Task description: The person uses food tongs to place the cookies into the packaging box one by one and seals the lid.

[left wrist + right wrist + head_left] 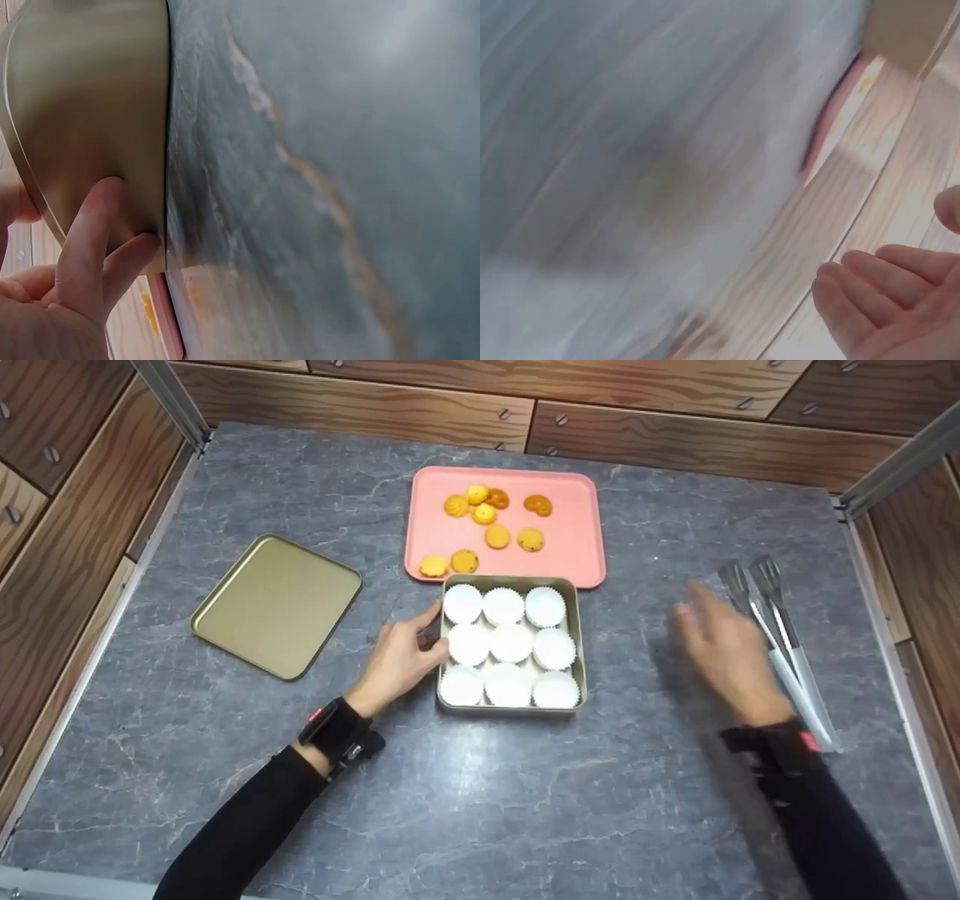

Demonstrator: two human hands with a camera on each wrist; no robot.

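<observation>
A square gold tin [510,710] stands on the grey marbled table, with white paper cups [511,643] in three rows inside it. My left hand [397,660] holds the tin's left wall, thumb at the rim and fingers against the outside. In the left wrist view two fingertips [105,195] press the gold wall. To the right, my blurred right hand [727,660] is over the table with nothing in it, its fingers extended in the right wrist view. Just right of it lie metal tongs [799,682] with pale handles, jaws apart and pointing away.
Behind the tin, touching or close to it, is a pink tray [570,555] with several small cookies [497,536], some round, some flower-shaped, some pretzel-like. A gold lid [277,607] lies at the left. Wood-patterned panels [375,397] border the table.
</observation>
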